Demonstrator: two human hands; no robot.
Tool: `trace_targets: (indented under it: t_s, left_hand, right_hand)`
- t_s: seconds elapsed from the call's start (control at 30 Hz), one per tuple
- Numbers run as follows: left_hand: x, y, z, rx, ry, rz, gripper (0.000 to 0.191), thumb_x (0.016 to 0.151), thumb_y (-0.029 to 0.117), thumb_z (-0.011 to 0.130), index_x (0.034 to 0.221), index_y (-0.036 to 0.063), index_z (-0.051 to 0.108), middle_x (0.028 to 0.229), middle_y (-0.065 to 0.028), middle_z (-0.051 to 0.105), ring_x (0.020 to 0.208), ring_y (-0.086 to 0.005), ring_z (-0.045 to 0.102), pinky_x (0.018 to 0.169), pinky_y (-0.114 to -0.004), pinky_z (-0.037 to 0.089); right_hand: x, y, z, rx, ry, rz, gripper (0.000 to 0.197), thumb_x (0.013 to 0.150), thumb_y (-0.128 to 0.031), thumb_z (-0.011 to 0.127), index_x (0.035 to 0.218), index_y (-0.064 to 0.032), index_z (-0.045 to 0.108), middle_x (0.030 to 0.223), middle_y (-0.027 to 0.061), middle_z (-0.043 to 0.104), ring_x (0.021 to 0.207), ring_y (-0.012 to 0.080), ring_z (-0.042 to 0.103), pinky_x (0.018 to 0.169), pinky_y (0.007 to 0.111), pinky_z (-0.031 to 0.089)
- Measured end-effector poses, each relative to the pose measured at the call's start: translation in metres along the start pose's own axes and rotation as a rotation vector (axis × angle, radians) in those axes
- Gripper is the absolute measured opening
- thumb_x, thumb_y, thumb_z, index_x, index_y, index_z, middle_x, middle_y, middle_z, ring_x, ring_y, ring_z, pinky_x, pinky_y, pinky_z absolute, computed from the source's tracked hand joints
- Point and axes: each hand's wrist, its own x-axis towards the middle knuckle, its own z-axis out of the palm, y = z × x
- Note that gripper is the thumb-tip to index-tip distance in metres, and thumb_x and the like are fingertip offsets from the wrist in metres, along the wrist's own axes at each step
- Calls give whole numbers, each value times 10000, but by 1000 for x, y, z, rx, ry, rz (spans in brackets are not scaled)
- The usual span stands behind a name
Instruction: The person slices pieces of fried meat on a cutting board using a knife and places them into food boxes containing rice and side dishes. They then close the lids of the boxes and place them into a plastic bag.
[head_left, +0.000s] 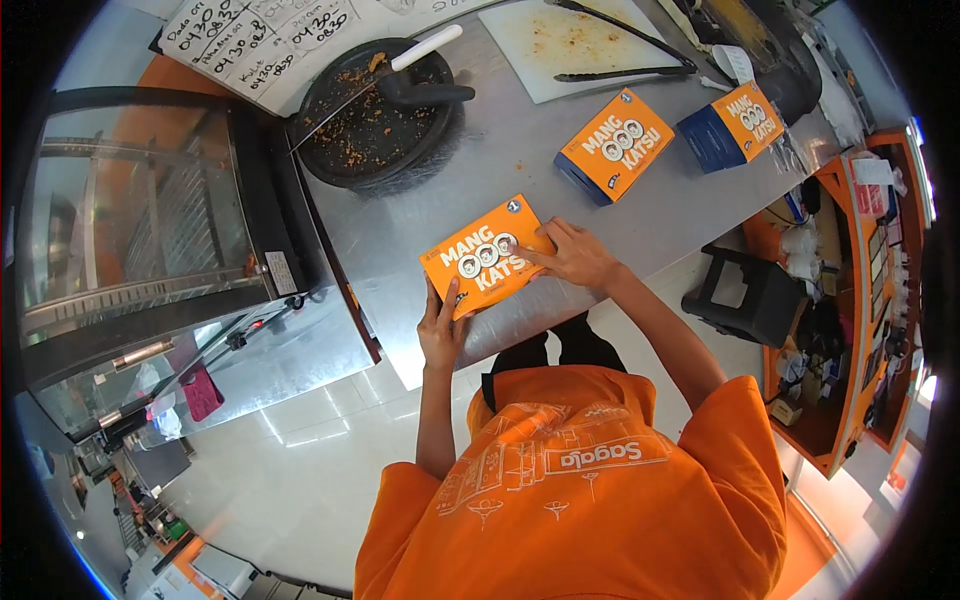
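Observation:
A closed orange cardboard food box with printed writing lies at the near edge of the steel worktable. My left hand grips its left end, fingers along the front side and top. At the right end, my right hand holds the side, with fingers spread over the lid. Beyond my right hand stands a second orange box with dark blue sides. Farther right is a third box of the same kind. Both hands partly cover the box between them.
A black stone mortar with crumbs holds a pestle and a white-handled knife. Black tongs lie on a stained white cutting board. A glass display warmer stands left; a black stool is at right.

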Motion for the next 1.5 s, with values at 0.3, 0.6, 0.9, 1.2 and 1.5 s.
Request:
trace_targets:
  t_s: [0.3, 0.6, 0.9, 1.2, 1.5]
  left_hand:
    - [-9, -16, 9, -125, -10, 167, 370, 850, 214, 523, 1213, 145, 522, 1374, -244, 264, 1093, -389, 493, 754, -356, 512]
    - [-16, -10, 20, -145, -6, 117, 416, 906, 212, 422, 1313, 134, 391, 1416, -255, 119, 1259, -442, 247, 921, -423, 402]
    - [-29, 51, 80, 27, 567, -373, 411, 932, 210, 401, 1255, -43, 409, 1223, -229, 478, 1092, -324, 516, 842, -351, 467]
    - [0, 73, 60, 660, 252, -140, 470, 794, 369, 583, 1225, 201, 501, 1327, -125, 403, 1203, -309, 400, 1019, -532, 215]
    - [16, 97, 92, 326, 321, -426, 385, 764, 99, 638, 1144, 94, 576, 1289, -102, 451, 1241, -287, 365, 993, -372, 349]
  right_hand:
    - [-3, 11, 4, 7, 67, -216, 493, 796, -369, 550, 1272, -376, 423, 830, 47, 441, 793, 198, 459, 708, 292, 454]
    - [-1, 32, 23, 80, 140, -311, 529, 746, -373, 619, 1252, -328, 474, 765, 22, 398, 720, 179, 428, 615, 263, 441]
    - [5, 45, 25, 249, 201, -359, 403, 777, -298, 591, 1177, -268, 550, 732, 24, 407, 733, 194, 441, 630, 292, 433]
    - [-3, 47, 8, 384, 163, -228, 332, 821, -215, 488, 1142, -217, 574, 855, 91, 520, 864, 269, 513, 760, 397, 426]
    - [-43, 421, -230, 729, 574, 679, 171, 809, -145, 552, 934, -61, 634, 787, 126, 639, 699, 221, 616, 630, 308, 468]
